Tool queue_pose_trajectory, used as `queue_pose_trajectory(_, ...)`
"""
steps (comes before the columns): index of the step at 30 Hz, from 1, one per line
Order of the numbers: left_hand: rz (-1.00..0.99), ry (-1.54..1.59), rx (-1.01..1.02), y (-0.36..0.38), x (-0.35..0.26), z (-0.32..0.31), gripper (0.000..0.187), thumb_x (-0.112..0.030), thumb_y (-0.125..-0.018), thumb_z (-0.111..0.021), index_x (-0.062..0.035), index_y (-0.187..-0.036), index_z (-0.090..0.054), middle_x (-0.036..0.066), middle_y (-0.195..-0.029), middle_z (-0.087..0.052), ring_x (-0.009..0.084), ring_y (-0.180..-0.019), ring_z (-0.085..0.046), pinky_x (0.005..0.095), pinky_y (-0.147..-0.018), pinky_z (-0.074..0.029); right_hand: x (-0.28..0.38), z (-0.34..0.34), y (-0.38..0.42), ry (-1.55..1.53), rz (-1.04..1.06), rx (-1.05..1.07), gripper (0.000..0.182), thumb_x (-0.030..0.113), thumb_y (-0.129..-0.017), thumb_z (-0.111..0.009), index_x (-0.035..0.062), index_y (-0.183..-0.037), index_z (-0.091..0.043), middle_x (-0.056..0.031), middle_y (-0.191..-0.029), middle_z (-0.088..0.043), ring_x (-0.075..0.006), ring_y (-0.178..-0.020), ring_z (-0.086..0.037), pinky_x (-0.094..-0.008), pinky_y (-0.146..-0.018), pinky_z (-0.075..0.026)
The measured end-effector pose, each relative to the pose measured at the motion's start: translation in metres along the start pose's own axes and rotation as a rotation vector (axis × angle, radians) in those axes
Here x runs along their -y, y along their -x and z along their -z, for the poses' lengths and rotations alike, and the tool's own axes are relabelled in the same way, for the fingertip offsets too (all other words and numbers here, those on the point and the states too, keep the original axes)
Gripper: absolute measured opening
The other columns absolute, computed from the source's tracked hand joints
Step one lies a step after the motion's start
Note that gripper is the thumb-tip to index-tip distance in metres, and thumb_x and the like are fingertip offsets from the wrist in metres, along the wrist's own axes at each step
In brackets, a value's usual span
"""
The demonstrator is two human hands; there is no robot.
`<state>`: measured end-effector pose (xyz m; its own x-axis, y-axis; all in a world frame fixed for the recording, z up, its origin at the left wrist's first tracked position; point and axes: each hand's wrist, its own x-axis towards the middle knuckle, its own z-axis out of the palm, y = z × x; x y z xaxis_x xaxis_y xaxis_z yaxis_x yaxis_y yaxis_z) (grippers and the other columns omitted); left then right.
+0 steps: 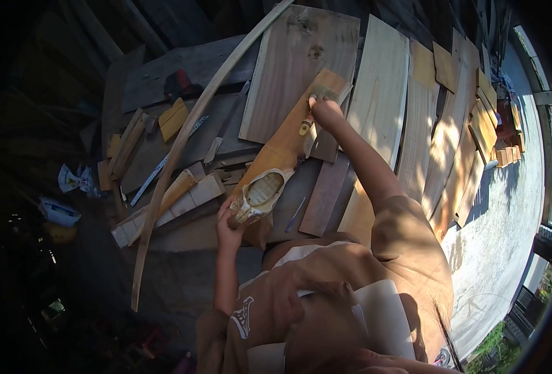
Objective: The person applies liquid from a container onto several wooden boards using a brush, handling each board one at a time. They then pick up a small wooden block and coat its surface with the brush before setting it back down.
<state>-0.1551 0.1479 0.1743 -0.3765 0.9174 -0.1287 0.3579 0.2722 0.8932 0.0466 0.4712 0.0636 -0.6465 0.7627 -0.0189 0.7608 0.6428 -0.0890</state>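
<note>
My right hand (328,113) is closed around a paintbrush (305,126), its yellow-tipped handle pointing back toward me. The brush's bristles are at the far end of a long orange-brown board (283,142), which looks darker and smoother than the pale boards around it. Closer to my body, my left hand (227,225) grips the lower end of a cut-open plastic container (246,212) stained with brown drips. Its wide opening faces up over the board's near part; I cannot make out how much liquid is inside.
Wide pale planks (379,93) lie side by side to the right. A long thin strip (192,118) crosses the left side, near a metal ruler (151,177) and a dark cap (179,84). A blue pen (296,214) and wood offcuts (176,202) lie closer to me.
</note>
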Motion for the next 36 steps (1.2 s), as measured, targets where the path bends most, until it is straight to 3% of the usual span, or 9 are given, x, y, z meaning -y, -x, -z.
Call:
queue_pose_trajectory(3, 0.013, 0.057, -0.029, -0.003, -0.005, -0.001, 0.032, -0.007, -0.064, -0.072, 0.005, -0.087, -0.054, 0.015, -0.119, -0.046, 0.0244, -0.106, -0.048, 0.0326, -0.089, -0.038, 0.046, 0.009, 0.043, -0.133, 0.023, 0.135, 0.033, 0.011, -0.076, -0.049, -0.0015, -0.106, -0.044, -0.0174, -0.091, -0.055, -0.0275, -0.083, -0.058, -0.0339, -0.059, -0.05)
queue_pose_trajectory(7, 0.022, 0.06, -0.019, -0.001, 0.007, 0.001, 0.035, -0.007, -0.065, -0.072, 0.0057, -0.093, -0.055, 0.014, -0.118, -0.047, 0.0235, -0.106, -0.048, 0.0321, -0.089, -0.038, 0.087, 0.019, 0.083, -0.415, 0.174, 0.064, 0.041, 0.015, -0.075, -0.05, 0.0001, -0.113, -0.046, -0.0175, -0.103, -0.055, -0.0278, -0.087, -0.058, -0.0361, -0.071, -0.048)
queue_pose_trajectory(10, 0.03, 0.104, -0.051, 0.002, 0.012, -0.001, 0.039, -0.008, -0.066, -0.072, 0.0057, -0.098, -0.054, 0.014, -0.117, -0.047, 0.0228, -0.106, -0.048, 0.0317, -0.088, -0.038, 0.104, 0.033, 0.093, -0.938, 0.203, 0.309, 0.033, 0.013, -0.078, -0.051, 0.002, -0.108, -0.049, -0.0165, -0.085, -0.06, -0.028, -0.084, -0.058, -0.0356, -0.069, -0.046)
queue_pose_trajectory(17, 0.014, 0.124, -0.046, 0.003, 0.027, 0.0, 0.042, -0.012, -0.069, -0.07, 0.0062, -0.103, -0.053, 0.014, -0.118, -0.046, 0.0228, -0.107, -0.047, 0.0315, -0.088, -0.038, 0.003, 0.004, 0.064, -1.258, -0.175, 0.275, 0.032, 0.017, -0.083, -0.052, -0.0036, -0.108, -0.051, -0.012, -0.09, -0.06, -0.0167, -0.082, -0.057, -0.028, -0.073, -0.045)
queue_pose_trajectory(22, 0.034, 0.144, -0.06, 0.004, 0.026, -0.002, 0.043, -0.016, -0.071, -0.07, 0.006, -0.104, -0.052, 0.014, -0.118, -0.045, 0.0229, -0.108, -0.046, 0.0313, -0.089, -0.037, -0.076, 0.028, 0.032, -0.772, -0.044, -0.132, 0.018, 0.015, -0.077, -0.048, 0.003, -0.089, -0.052, -0.0153, -0.085, -0.058, -0.0316, -0.086, -0.055, -0.037, -0.07, -0.044)
queue_pose_trajectory(27, 0.073, 0.17, -0.058, 0.004, 0.033, -0.001, 0.046, -0.021, -0.072, -0.07, 0.0054, -0.105, -0.053, 0.014, -0.119, -0.044, 0.0226, -0.108, -0.045, 0.0316, -0.09, -0.037, -0.079, 0.045, -0.014, -0.211, -0.261, -0.2, 0.019, 0.016, -0.081, -0.043, 0.0043, -0.09, -0.054, -0.0155, -0.088, -0.06, -0.0323, -0.081, -0.058, -0.0407, -0.07, -0.046)
queue_pose_trajectory(32, 0.038, 0.128, -0.06, 0.003, 0.028, -0.002, 0.048, -0.021, -0.072, -0.069, 0.0054, -0.108, -0.051, 0.013, -0.12, -0.044, 0.0226, -0.108, -0.045, 0.0314, -0.089, -0.037, -0.002, -0.034, -0.009, -0.635, -0.36, -0.241, 0.018, 0.015, -0.079, -0.047, 0.0024, -0.092, -0.051, -0.0148, -0.087, -0.06, -0.0301, -0.083, -0.059, -0.0383, -0.069, -0.046)
queue_pose_trajectory(34, 0.029, 0.12, -0.063, 0.003, 0.03, -0.001, 0.048, -0.02, -0.073, -0.069, 0.0054, -0.108, -0.05, 0.013, -0.12, -0.044, 0.0226, -0.108, -0.045, 0.0313, -0.089, -0.037, 0.028, 0.004, 0.002, -0.101, -0.097, 0.058, 0.019, 0.014, -0.074, -0.052, 0.0035, -0.089, -0.052, -0.0151, -0.084, -0.06, -0.0277, -0.079, -0.061, -0.0377, -0.065, -0.048)
queue_pose_trajectory(36, 0.037, 0.157, -0.065, 0.004, 0.032, -0.002, 0.048, -0.02, -0.073, -0.069, 0.0055, -0.108, -0.05, 0.013, -0.12, -0.044, 0.0224, -0.108, -0.045, 0.031, -0.089, -0.037, 0.051, 0.006, 0.011, -0.176, 0.017, 0.113, 0.02, 0.014, -0.071, -0.054, 0.0029, -0.088, -0.052, -0.017, -0.083, -0.06, -0.0266, -0.076, -0.061, -0.0378, -0.06, -0.049)
